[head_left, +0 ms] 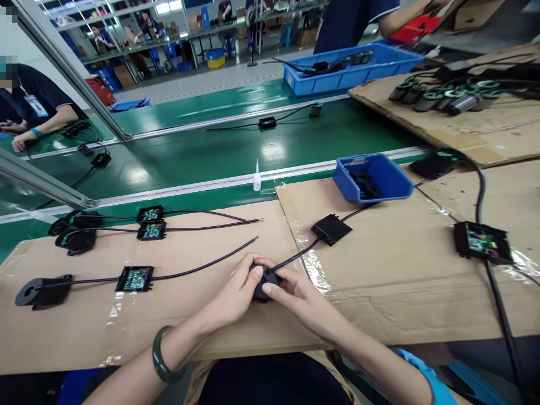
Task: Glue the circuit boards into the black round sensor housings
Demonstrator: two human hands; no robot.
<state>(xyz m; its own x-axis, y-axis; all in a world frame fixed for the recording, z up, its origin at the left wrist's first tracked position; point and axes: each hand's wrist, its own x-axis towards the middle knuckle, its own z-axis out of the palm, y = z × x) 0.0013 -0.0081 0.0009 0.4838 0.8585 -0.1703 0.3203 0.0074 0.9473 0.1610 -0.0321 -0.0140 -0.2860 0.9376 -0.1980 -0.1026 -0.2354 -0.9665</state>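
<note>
Between both hands, near the front edge of the cardboard, is a round black plastic housing [265, 291]. My left hand [240, 286] grips its left side with the thumb on top. My right hand [296, 292] pinches it from the right, thumb pressed on its upper face. Fingers cover much of the part. From it a black cable [297, 256] runs up and right to a closed black box [331, 229]. To the left lie black housings [44, 291] wired to small open boxes with green circuit boards [135, 279], their cables ending in bare wire tips.
A blue bin [373, 179] with black parts stands behind the closed box. A small dropper bottle [257, 179] stands by the green conveyor [219, 146]. At right lies an open circuit box [483, 242] with thick cable. Co-workers are beyond, near a blue crate [320, 84].
</note>
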